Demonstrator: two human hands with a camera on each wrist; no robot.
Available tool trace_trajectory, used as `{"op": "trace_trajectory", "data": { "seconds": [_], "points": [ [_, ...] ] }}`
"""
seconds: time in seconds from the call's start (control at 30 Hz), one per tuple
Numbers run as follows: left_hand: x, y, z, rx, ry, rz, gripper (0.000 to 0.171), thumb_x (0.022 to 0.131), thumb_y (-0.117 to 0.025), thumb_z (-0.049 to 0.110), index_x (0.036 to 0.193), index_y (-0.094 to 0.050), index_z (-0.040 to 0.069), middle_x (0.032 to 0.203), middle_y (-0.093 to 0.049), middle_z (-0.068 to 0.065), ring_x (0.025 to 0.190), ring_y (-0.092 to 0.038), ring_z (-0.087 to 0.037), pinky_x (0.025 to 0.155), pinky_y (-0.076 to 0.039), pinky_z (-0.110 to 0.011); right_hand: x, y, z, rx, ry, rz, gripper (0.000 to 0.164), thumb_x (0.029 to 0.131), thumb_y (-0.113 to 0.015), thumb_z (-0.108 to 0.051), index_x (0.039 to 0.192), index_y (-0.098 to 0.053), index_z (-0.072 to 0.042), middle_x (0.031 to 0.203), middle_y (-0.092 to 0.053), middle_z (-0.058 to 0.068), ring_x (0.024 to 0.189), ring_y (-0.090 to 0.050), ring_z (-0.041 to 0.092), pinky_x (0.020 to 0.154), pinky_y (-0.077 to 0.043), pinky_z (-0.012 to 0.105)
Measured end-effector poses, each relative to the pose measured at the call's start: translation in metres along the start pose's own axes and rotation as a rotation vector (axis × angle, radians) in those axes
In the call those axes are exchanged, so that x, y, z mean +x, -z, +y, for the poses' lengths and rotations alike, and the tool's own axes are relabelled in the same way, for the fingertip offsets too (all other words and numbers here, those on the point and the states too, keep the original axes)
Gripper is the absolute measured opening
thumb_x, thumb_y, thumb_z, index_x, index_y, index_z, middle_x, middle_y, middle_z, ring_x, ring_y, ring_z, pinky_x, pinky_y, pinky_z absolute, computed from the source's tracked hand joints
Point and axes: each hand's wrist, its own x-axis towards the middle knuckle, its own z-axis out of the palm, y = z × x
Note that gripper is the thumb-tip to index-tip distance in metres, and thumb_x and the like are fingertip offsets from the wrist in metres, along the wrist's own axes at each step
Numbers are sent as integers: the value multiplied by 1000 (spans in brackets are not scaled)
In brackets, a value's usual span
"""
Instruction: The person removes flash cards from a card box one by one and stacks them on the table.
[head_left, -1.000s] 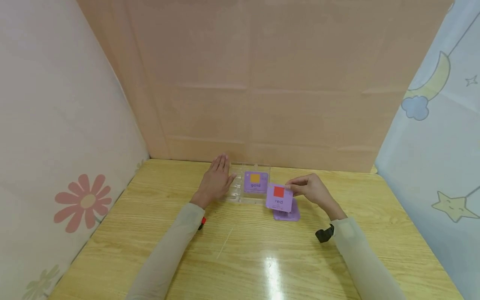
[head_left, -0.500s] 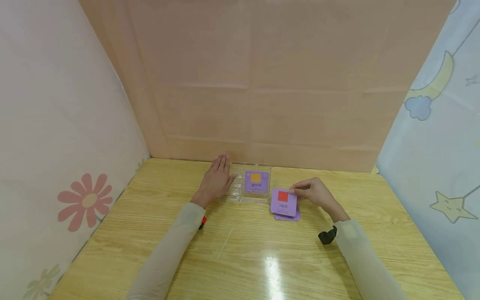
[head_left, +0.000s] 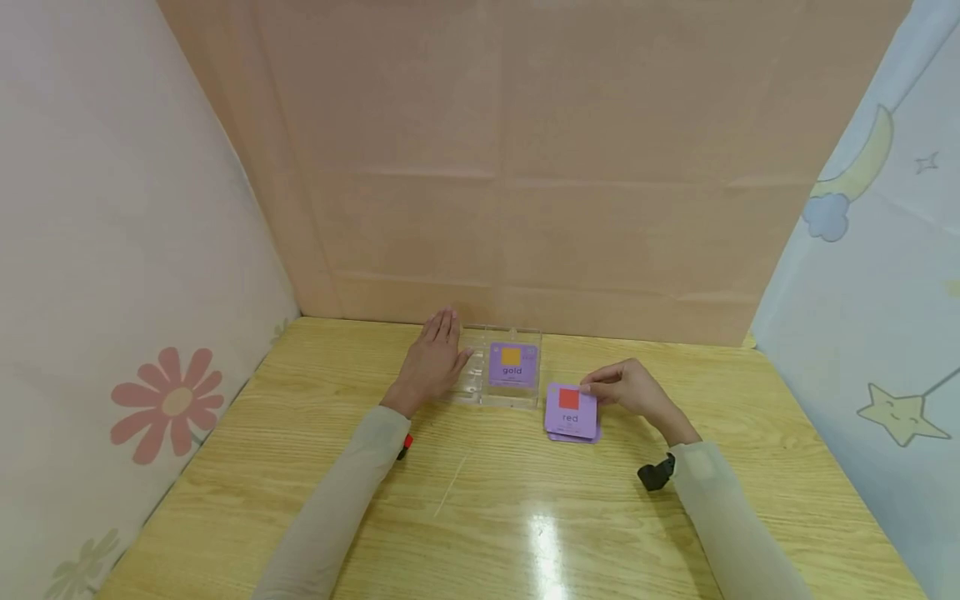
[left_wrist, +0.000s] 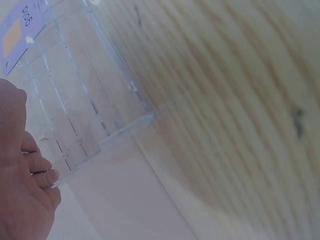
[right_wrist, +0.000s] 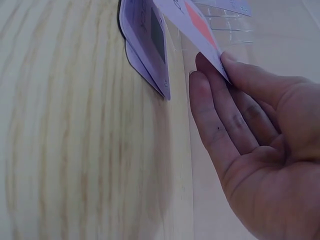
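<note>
A purple card [head_left: 572, 422] printed "red" with a red square is pinched at its upper right corner between thumb and fingers of my right hand [head_left: 636, 396]. Beneath it lie other purple cards [right_wrist: 145, 45], one with a dark square; in the right wrist view the red card is tilted above them. My left hand [head_left: 433, 367] rests with straight fingers on the left part of a clear plastic box [left_wrist: 75, 85] with compartments. Inside the box's right compartment is a purple "gold" card [head_left: 513, 375] with a golden square.
The wooden table [head_left: 487, 517] ends at a brown paper-like backdrop [head_left: 495, 208] close behind the box. Patterned walls [head_left: 172, 400] stand on the left and right. A black wrist device [head_left: 656, 473] sits at my right sleeve.
My right hand has moved the red card slightly right and toward me, so it now covers most of the card underneath. The left hand and box have stayed put.
</note>
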Motion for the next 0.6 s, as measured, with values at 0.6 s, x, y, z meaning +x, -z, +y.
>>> {"op": "trace_trajectory", "data": {
  "seconds": [0.6],
  "points": [
    [-1,-2,0,-8,2,21,75,115,-30,46,164,-17,-9,173,-23,-25,164,-19,-35,136,-18,-47,3,-5,4,-42,-9,1,24,99,-74,-13,114,-78,5,106,-81,21,87,-78,19,75,-67,36]
  ]
}}
